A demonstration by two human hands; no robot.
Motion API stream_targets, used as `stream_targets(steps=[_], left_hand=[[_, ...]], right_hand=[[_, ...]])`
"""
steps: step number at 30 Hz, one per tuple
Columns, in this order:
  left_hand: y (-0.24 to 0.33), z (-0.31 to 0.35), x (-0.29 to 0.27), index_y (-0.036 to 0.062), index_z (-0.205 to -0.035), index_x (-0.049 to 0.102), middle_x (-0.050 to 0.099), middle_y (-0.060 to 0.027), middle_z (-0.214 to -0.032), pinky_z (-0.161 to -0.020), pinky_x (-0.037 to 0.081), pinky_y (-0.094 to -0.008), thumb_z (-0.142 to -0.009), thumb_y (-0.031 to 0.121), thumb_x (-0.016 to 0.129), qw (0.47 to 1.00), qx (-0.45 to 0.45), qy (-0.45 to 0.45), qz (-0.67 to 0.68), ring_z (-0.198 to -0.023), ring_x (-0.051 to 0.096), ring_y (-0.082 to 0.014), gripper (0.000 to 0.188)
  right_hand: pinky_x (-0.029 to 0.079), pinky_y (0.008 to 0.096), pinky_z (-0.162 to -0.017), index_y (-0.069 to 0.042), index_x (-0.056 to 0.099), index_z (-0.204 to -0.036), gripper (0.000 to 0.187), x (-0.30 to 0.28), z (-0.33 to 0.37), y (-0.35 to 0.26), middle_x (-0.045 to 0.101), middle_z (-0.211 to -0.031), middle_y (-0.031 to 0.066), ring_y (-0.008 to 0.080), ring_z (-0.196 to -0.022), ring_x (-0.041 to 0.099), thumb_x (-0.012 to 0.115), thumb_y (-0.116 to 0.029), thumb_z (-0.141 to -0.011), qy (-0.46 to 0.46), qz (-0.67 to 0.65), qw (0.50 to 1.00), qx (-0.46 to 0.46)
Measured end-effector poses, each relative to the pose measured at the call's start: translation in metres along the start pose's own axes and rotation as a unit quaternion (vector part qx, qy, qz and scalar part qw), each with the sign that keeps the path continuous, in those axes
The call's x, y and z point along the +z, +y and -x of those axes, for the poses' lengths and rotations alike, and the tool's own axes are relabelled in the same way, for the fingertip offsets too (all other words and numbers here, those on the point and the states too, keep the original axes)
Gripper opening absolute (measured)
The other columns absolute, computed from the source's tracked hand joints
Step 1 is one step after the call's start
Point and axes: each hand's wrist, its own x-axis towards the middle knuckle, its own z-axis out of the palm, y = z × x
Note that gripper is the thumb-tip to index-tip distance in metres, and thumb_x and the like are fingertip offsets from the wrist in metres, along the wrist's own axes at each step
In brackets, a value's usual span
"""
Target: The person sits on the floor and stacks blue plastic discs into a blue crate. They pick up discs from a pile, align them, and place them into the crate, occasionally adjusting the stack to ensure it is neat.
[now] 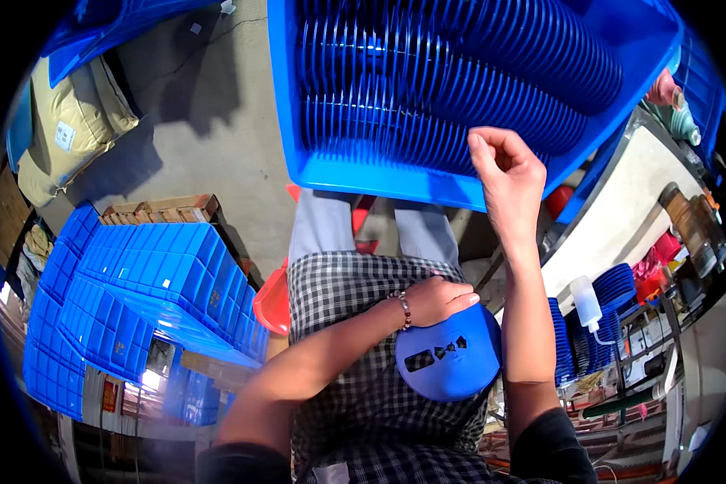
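Note:
My left hand point(440, 301), with a beaded bracelet at the wrist, grips the upper edge of a round blue plastic disc point(457, 375) over my lap. The disc has several cut-out openings, one of them rectangular. My right hand point(515, 169) is raised over the near rim of a large blue bin point(363, 179). Its thumb and forefinger are pinched together; whether anything small lies between them I cannot make out. Rows of thin blue discs point(444, 97) stand on edge, closely packed, inside that bin.
Upturned blue crates point(165, 274) are stacked at left by a wooden pallet point(161, 210). A filled sack point(73, 129) stands farther back. At right are a pale tabletop point(605, 230), more blue discs point(613, 286) and a white squeeze bottle point(586, 300). A red seat point(273, 302) shows beside my legs.

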Motion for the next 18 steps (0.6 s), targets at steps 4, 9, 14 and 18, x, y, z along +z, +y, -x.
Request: stream_targets(steps=[4, 9, 14, 18], left_hand=[[-0.036, -0.008, -0.022, 0.0096, -0.102, 0.067, 0.069, -0.022, -0.089, -0.077, 0.053, -0.0515, -0.107, 0.04, 0.05, 0.996, 0.008, -0.078, -0.039, -0.084, 0.068, -0.0439, 0.035], [-0.082, -0.008, -0.041, 0.0041, -0.098, 0.067, 0.068, -0.0237, -0.086, -0.075, 0.053, -0.0485, -0.108, 0.042, 0.049, 0.987, 0.053, -0.15, 0.038, -0.082, 0.069, -0.0426, 0.043], [-0.08, -0.015, -0.057, 0.0039, -0.104, 0.065, 0.069, -0.0236, -0.094, -0.082, 0.052, -0.0475, -0.109, 0.044, 0.047, 0.973, 0.027, -0.23, 0.02, -0.093, 0.068, -0.0422, 0.044], [-0.078, -0.018, -0.063, 0.0051, -0.105, 0.066, 0.069, -0.0248, -0.099, -0.086, 0.052, -0.0509, -0.107, 0.042, 0.051, 0.975, -0.018, -0.221, -0.017, -0.096, 0.067, -0.0451, 0.04]], right_hand=[[0.046, 0.0235, -0.061, -0.001, 0.075, -0.095, 0.008, 0.042, -0.032, -0.026, 0.063, -0.08, 0.0014, 0.006, -0.066, 0.056, 0.075, -0.006, -0.089, 0.03, 0.03, 0.989, -0.14], [0.047, 0.0183, -0.068, -0.001, 0.077, -0.1, 0.011, 0.077, -0.086, -0.05, 0.068, -0.089, -0.002, 0.0027, -0.076, 0.059, 0.079, -0.007, -0.091, 0.074, 0.069, 0.946, -0.307], [0.051, 0.0333, -0.067, 0.002, 0.073, -0.09, 0.014, 0.099, -0.105, -0.099, 0.066, -0.081, 0.0114, 0.0217, -0.072, 0.064, 0.075, -0.012, -0.09, 0.09, 0.182, 0.916, -0.346], [0.053, 0.0459, -0.078, 0.002, 0.068, -0.083, 0.013, 0.108, -0.106, -0.116, 0.065, -0.083, 0.019, 0.0394, -0.082, 0.066, 0.071, -0.01, -0.088, 0.099, 0.329, 0.865, -0.366]])
